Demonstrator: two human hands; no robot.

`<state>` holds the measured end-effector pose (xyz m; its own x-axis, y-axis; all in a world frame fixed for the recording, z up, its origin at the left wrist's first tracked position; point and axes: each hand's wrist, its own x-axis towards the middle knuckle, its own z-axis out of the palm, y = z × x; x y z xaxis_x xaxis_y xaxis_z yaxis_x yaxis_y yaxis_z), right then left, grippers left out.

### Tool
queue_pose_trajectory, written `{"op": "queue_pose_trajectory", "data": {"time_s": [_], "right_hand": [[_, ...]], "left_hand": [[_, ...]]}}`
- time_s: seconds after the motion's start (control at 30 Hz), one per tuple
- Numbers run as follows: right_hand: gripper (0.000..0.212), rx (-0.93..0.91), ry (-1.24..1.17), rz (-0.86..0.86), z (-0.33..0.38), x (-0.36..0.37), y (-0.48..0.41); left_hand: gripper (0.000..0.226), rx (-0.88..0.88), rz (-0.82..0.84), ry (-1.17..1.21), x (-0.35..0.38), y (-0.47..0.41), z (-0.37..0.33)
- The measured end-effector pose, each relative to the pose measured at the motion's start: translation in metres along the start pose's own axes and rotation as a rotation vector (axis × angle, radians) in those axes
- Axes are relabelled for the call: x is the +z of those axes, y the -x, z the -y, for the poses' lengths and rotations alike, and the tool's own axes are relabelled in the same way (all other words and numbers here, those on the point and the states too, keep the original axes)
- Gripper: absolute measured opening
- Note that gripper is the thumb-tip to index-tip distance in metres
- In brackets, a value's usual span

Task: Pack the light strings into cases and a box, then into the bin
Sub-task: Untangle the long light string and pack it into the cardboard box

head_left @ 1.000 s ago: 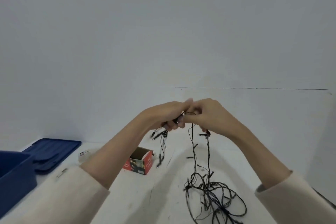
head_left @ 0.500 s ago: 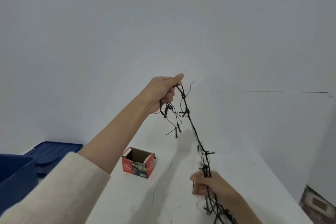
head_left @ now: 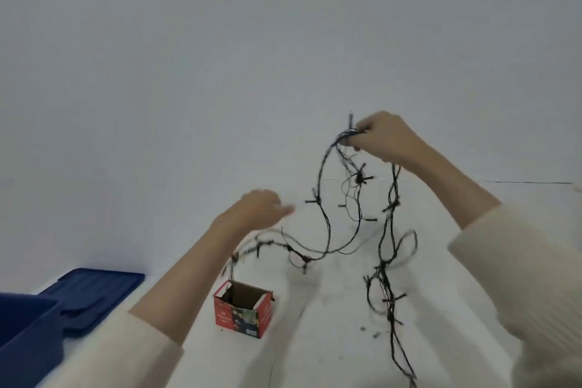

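At the far left, a dark blue bin (head_left: 25,334) is seen at the edge of the white worktop (head_left: 315,356), with a flat blue lid (head_left: 94,293) lying just behind and beside it. Further right, a small red cardboard box (head_left: 242,312) is stood upright on the worktop with its top flaps open. Above the box, the left hand (head_left: 258,208) is held in the air, blurred; strands of the black light string (head_left: 324,205) are draped beneath its wrist and hang down to the box's opening, but whether its grip is closed on the wire cannot be told. From there the string is looped upward to the right hand (head_left: 381,138), which is raised higher, its grip pinched shut on a gathered bunch of the wire. From that hand another length is hung down over the worktop, where it trails to the lower edge of the view. Cream sleeves (head_left: 522,261) are worn on both arms.
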<state>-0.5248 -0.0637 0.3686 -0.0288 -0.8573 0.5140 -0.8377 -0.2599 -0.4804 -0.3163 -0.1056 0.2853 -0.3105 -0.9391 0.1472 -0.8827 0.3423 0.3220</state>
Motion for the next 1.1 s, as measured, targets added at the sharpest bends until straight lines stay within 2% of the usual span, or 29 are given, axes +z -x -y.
{"op": "queue_pose_trajectory", "data": {"time_s": [0.03,0.1,0.13,0.17,0.2,0.27,0.33,0.37,0.47,0.5,0.6,0.67,0.73,0.77,0.83,0.87,0.9,0.93,0.97,1.07,1.1], "right_hand": [[0.033,-0.055,0.086,0.013,0.014,0.0,-0.006],[0.027,-0.136,0.203,0.025,0.03,0.007,-0.014],[0.023,-0.172,0.227,0.034,0.034,0.01,-0.017],[0.022,-0.203,0.223,0.064,0.036,0.012,-0.018],[0.023,-0.213,0.171,0.129,0.035,0.011,-0.019],[0.03,-0.145,-0.057,0.365,0.027,0.001,-0.015],[0.036,-0.056,-0.184,0.538,0.006,-0.005,-0.013],[0.036,-0.025,-0.167,0.564,-0.005,-0.004,-0.013],[0.015,0.03,0.112,0.488,-0.03,0.008,-0.013],[0.007,0.048,0.136,0.426,-0.035,0.011,-0.015],[0.023,0.098,-0.211,0.101,-0.034,0.009,-0.023],[0.028,0.04,-0.331,-0.027,-0.018,0.001,-0.029],[0.036,-0.033,-0.267,-0.043,0.003,-0.006,-0.035],[0.038,-0.058,-0.246,-0.054,0.012,-0.009,-0.038],[0.04,-0.081,-0.289,-0.022,0.026,-0.014,-0.043],[0.041,-0.091,-0.338,0.031,0.031,-0.016,-0.043],[0.042,-0.101,-0.416,0.092,0.035,-0.017,-0.043],[0.043,-0.107,-0.533,0.151,0.038,-0.016,-0.044],[0.042,-0.096,-0.691,0.205,0.04,-0.016,-0.044],[0.038,0.024,-1.132,0.248,0.035,-0.019,-0.043],[0.038,0.081,-1.217,0.22,0.029,-0.021,-0.042]], "left_hand": [[0.057,0.055,-0.092,0.232,-0.004,0.002,-0.014],[0.065,0.184,-0.128,0.86,-0.02,0.002,-0.043],[0.068,0.213,-0.097,1.043,-0.028,0.002,-0.054],[0.069,0.228,-0.054,1.122,-0.032,0.0,-0.058],[0.061,0.246,-0.012,1.127,-0.035,0.0,-0.058],[0.035,0.246,0.075,0.98,-0.04,0.006,-0.052],[0.031,0.257,0.103,0.843,-0.041,0.005,-0.037],[0.03,0.265,0.085,0.82,-0.041,0.006,-0.03],[0.026,0.258,-0.048,0.873,-0.036,0.004,-0.017],[0.025,0.241,-0.08,0.909,-0.033,0.004,-0.014],[0.026,0.217,-0.073,0.985,-0.028,0.004,-0.009],[0.033,0.22,0.094,1.062,-0.029,0.007,-0.014],[0.041,0.204,0.265,1.203,-0.031,0.01,-0.025],[0.039,0.195,0.261,1.261,-0.031,0.01,-0.032],[0.022,0.233,0.026,1.178,-0.027,-0.001,-0.041],[0.027,0.273,-0.085,1.078,-0.027,-0.006,-0.044],[0.041,0.316,-0.127,1.013,-0.026,-0.01,-0.048],[0.051,0.345,-0.102,0.969,-0.024,-0.012,-0.053],[0.05,0.346,-0.043,0.941,-0.02,-0.014,-0.057],[0.016,0.348,0.161,0.76,-0.001,-0.012,-0.055],[0.013,0.334,0.195,0.733,0.005,-0.011,-0.047]]}}
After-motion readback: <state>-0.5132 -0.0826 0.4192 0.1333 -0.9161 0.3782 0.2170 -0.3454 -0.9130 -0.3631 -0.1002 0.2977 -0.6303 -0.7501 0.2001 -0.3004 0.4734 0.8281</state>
